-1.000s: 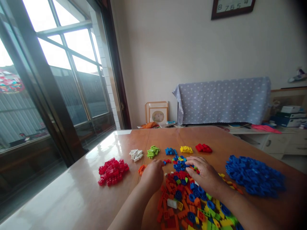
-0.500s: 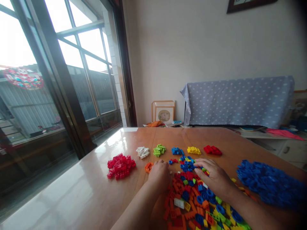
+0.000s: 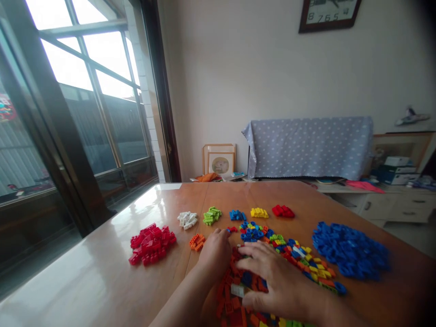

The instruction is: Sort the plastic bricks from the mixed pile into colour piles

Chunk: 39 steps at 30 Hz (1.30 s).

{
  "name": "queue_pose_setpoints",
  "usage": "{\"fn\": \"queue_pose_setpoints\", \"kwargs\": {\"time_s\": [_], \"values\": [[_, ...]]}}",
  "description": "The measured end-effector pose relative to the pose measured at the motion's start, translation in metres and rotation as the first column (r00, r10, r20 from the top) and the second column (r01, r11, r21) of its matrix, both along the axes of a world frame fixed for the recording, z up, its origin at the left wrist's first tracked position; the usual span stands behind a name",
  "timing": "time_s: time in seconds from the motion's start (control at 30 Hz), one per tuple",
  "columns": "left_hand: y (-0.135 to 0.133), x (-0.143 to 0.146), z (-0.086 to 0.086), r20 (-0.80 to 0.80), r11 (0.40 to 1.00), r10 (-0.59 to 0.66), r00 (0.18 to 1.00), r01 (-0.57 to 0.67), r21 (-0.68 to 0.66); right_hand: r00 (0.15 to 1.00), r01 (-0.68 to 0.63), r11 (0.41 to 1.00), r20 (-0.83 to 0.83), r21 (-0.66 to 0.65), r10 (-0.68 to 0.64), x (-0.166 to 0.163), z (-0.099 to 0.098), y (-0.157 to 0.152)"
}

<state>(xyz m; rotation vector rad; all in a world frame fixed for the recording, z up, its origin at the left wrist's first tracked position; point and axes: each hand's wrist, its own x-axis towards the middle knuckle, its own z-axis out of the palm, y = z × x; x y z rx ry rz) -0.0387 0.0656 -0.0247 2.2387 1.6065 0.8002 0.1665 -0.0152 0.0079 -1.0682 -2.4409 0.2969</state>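
My left hand [image 3: 215,252] rests knuckles-up at the left edge of a mixed pile of coloured toy bricks [image 3: 293,256], its fingers curled under; what they hold, if anything, is hidden. My right hand [image 3: 272,281] lies flat over the near part of that pile with its fingers spread, holding nothing that I can see. A small orange brick cluster [image 3: 196,241] lies just left of my left hand.
Sorted heaps on the wooden table [image 3: 102,281]: red pile [image 3: 150,242], white [image 3: 186,219], green [image 3: 211,215], small blue [image 3: 236,215], yellow [image 3: 259,212], small red [image 3: 282,210], and a big blue pile [image 3: 349,249] at right. A window stands left, a cloth-covered cabinet [image 3: 308,145] behind.
My right hand has moved from the far side of the mixed pile back and left, and now lies spread over its near part. The left hand has stayed put. The view shifted.
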Motion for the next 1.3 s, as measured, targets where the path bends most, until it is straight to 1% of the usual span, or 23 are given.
{"fn": "queue_pose_setpoints", "kwargs": {"time_s": [0.07,0.13,0.17,0.23,0.27,0.33,0.37,0.43,0.5,0.6,0.7,0.8,0.93,1.07,1.2,1.3], "values": [[0.003,0.003,-0.004,0.139,0.999,0.032,0.990,-0.028,-0.033,0.988,-0.116,0.993,0.103,-0.002,0.116,-0.014,0.002,-0.010],[0.005,0.005,-0.007,0.301,0.990,0.094,0.949,-0.058,-0.129,0.963,-0.205,0.978,0.189,0.047,0.192,-0.028,-0.003,-0.014],[0.007,0.005,-0.007,0.378,0.980,0.126,0.917,-0.056,-0.192,0.953,-0.238,0.967,0.217,0.092,0.213,-0.034,-0.008,-0.015],[0.011,0.003,-0.008,0.491,0.959,0.166,0.855,-0.024,-0.284,0.952,-0.253,0.941,0.228,0.222,0.203,-0.046,-0.021,-0.014],[0.013,0.002,-0.008,0.527,0.956,0.169,0.833,-0.009,-0.292,0.954,-0.254,0.926,0.230,0.279,0.193,-0.051,-0.027,-0.013],[0.018,-0.001,-0.006,0.568,0.967,0.152,0.808,-0.004,-0.254,0.952,-0.254,0.904,0.252,0.345,0.171,-0.058,-0.036,-0.011],[0.020,-0.003,-0.006,0.577,0.974,0.144,0.804,-0.011,-0.228,0.949,-0.260,0.898,0.267,0.355,0.169,-0.061,-0.037,-0.011],[0.023,-0.005,-0.004,0.580,0.981,0.133,0.803,-0.023,-0.194,0.940,-0.275,0.899,0.294,0.342,0.175,-0.064,-0.036,-0.010],[0.022,-0.005,-0.001,0.561,0.980,0.138,0.816,-0.032,-0.195,0.935,-0.278,0.911,0.305,0.305,0.183,-0.065,-0.031,-0.010],[0.016,-0.001,0.004,0.557,0.973,0.162,0.815,-0.040,-0.226,0.938,-0.268,0.933,0.286,0.242,0.196,-0.064,-0.026,-0.010],[0.011,0.005,0.004,0.592,0.967,0.155,0.791,0.002,-0.255,0.955,-0.216,0.955,0.246,0.204,0.164,-0.061,-0.025,-0.011],[0.012,0.008,-0.002,0.574,0.977,0.092,0.814,0.037,-0.209,0.968,-0.138,0.965,0.235,0.224,0.084,-0.057,-0.023,-0.010],[0.014,0.011,-0.011,0.485,0.985,0.022,0.874,0.063,-0.159,0.963,-0.052,0.963,0.268,0.263,-0.021,-0.046,-0.019,-0.003],[0.008,0.016,-0.011,0.381,0.991,-0.026,0.924,0.075,-0.115,0.960,0.044,0.960,0.255,0.277,-0.117,-0.031,-0.018,0.006],[0.002,0.021,-0.010,0.329,0.987,-0.104,0.939,0.138,-0.082,0.943,0.184,0.937,0.215,0.297,-0.253,-0.012,-0.014,0.018],[0.000,0.023,-0.009,0.299,0.986,-0.121,0.947,0.150,-0.077,0.908,0.285,0.909,0.217,0.306,-0.358,0.003,-0.013,0.028]]}}
